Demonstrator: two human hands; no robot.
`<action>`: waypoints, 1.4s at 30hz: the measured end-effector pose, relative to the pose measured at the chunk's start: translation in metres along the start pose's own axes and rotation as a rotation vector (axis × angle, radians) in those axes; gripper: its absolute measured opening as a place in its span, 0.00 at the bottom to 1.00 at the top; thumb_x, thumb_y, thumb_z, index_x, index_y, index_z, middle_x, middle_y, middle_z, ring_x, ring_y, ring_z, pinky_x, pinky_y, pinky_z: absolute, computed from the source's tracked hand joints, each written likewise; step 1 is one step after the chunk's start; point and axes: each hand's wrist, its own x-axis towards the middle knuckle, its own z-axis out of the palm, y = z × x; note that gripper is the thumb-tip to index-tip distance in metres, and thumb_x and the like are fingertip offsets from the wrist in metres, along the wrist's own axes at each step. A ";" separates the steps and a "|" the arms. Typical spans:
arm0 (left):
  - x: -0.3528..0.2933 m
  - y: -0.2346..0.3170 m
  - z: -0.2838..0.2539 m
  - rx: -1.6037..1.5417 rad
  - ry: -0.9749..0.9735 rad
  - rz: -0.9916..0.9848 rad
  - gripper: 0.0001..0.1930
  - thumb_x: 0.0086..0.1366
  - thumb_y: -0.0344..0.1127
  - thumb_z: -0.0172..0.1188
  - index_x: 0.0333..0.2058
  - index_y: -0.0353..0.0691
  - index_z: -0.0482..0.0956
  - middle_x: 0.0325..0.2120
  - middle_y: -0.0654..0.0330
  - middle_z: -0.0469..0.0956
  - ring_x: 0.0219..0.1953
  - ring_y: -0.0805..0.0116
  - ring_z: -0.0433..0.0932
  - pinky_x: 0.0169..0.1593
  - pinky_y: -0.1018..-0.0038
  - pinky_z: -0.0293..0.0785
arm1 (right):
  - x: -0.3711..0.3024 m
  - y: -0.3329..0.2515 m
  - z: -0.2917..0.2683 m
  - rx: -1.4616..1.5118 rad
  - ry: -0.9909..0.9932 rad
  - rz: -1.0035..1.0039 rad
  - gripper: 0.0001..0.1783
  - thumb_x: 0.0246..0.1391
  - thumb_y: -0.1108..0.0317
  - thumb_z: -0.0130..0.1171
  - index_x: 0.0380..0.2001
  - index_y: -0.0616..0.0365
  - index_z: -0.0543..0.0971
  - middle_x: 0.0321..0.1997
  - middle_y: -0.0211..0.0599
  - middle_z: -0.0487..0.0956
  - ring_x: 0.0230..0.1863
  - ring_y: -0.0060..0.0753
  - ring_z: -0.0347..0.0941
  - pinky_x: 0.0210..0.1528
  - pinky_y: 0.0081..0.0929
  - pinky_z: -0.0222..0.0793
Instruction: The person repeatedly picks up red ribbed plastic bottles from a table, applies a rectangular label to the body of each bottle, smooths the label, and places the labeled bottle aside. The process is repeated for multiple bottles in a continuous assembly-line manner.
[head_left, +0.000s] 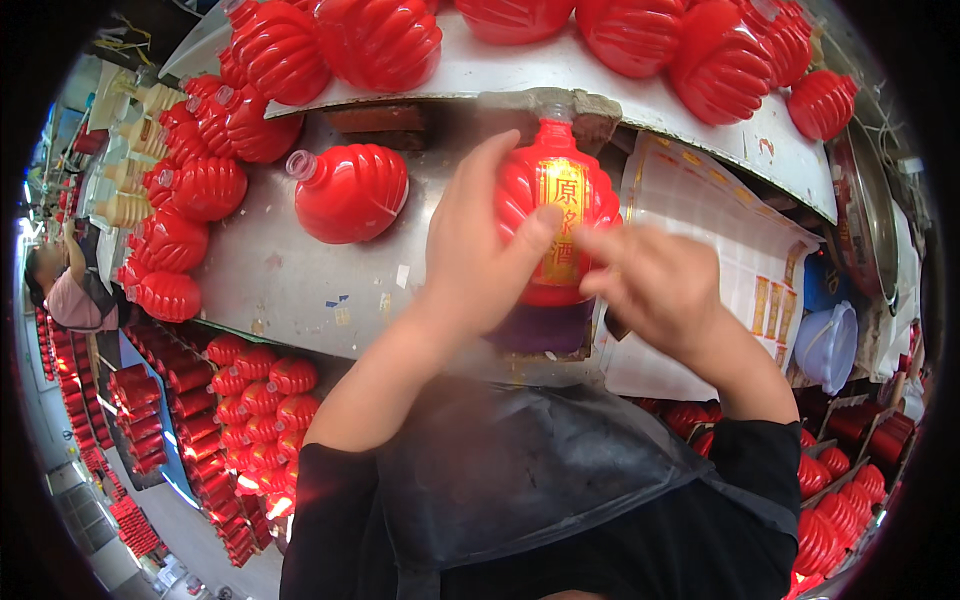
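Red ribbed lantern-shaped bottle point(556, 215) stands upright, neck up, at the bench's point(290, 270) near edge, under the upper shelf's rim. Left hand point(478, 250) wraps its left flank, thumb on the gold label point(563, 220). Right hand point(655, 285), blurred, fingertips pressed together at the label's right edge.

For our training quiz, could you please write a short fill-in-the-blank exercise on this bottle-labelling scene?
1. The left hand grips a ribbed bottle coloured ____.
2. The label on that bottle is ____ in colour.
3. The right hand touches the bottle from the person's ____ side.
4. The lone bottle on the grey table lies on its ____.

Missing words: red; yellow; right; side
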 end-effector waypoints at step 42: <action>-0.011 0.000 0.009 -0.078 0.065 -0.137 0.34 0.57 0.44 0.76 0.58 0.38 0.73 0.56 0.51 0.74 0.58 0.53 0.76 0.62 0.61 0.73 | 0.000 0.003 0.020 0.363 -0.036 0.678 0.43 0.52 0.47 0.72 0.70 0.48 0.73 0.39 0.43 0.78 0.38 0.38 0.77 0.41 0.31 0.71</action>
